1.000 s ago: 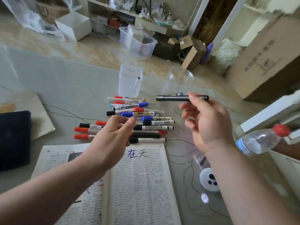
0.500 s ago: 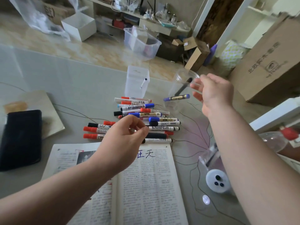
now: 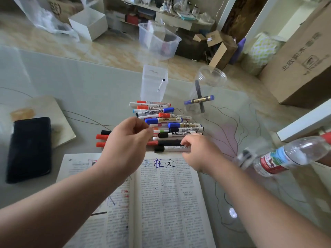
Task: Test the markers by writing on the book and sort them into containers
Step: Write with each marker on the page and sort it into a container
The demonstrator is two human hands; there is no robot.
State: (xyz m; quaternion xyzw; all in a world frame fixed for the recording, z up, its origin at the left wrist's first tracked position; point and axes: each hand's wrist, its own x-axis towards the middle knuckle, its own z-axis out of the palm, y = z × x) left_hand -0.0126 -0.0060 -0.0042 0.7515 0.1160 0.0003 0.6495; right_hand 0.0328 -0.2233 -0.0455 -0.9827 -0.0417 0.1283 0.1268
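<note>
A pile of markers (image 3: 166,122) with red, blue and black caps lies on the table just beyond the open book (image 3: 161,197), which has handwritten characters (image 3: 162,162) at its top. My right hand (image 3: 198,151) pinches the right end of the nearest marker, a white one with a black cap (image 3: 170,149). My left hand (image 3: 125,142) hovers over the left side of the pile, fingers curled, with nothing visible in it. The round clear jar (image 3: 213,77) holds a black marker (image 3: 198,90) and a blue-capped one (image 3: 199,100). The square clear container (image 3: 153,88) holds one marker (image 3: 161,85).
A black case (image 3: 29,149) lies at the left on a tan notebook (image 3: 59,111). A water bottle (image 3: 290,154) lies on its side at the right, by a white ledge (image 3: 304,120). Boxes and a plastic bin (image 3: 159,40) stand on the floor beyond the table.
My right hand dropped the black marker into the round jar, then came back down to the near edge of the pile. My left hand stayed over the pile.
</note>
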